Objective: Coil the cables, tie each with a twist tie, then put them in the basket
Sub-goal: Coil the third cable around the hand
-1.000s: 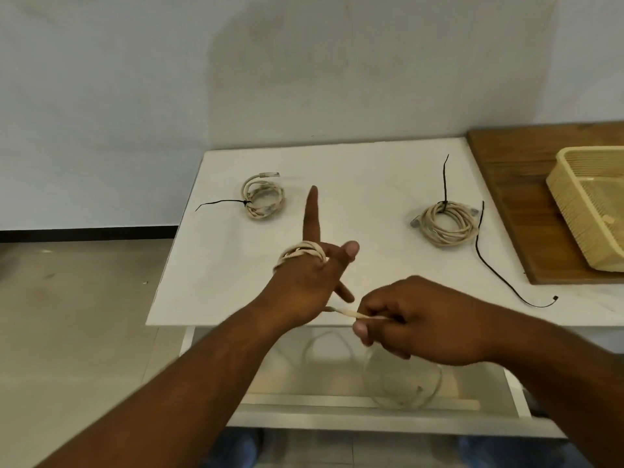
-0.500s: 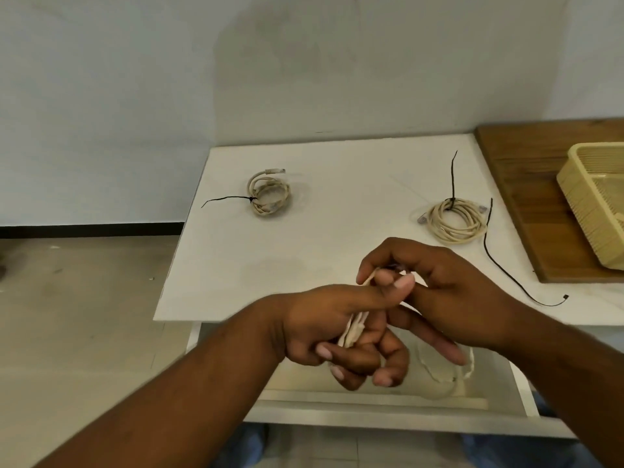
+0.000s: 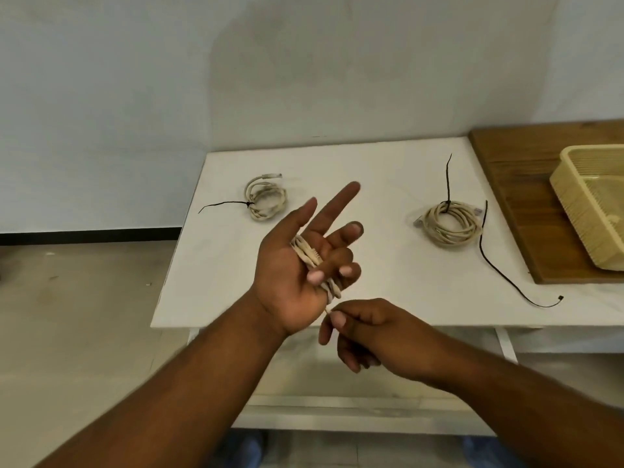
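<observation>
Both bare forearms reach in from below. The left hand [image 3: 290, 275] is raised palm up, thumb and forefinger stretched out, middle finger half bent, the last two fingers curled over the cable [image 3: 305, 253] wound across the palm. The right hand [image 3: 364, 329], just beneath it, pinches the cable's end between thumb and forefinger.

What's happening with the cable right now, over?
Left hand wrapped in cable, two fingers curled over it. Right hand pinches its loose end. Left tied coil, right tied coil on table, spare twist tie by the right one. Nothing blocking.
</observation>
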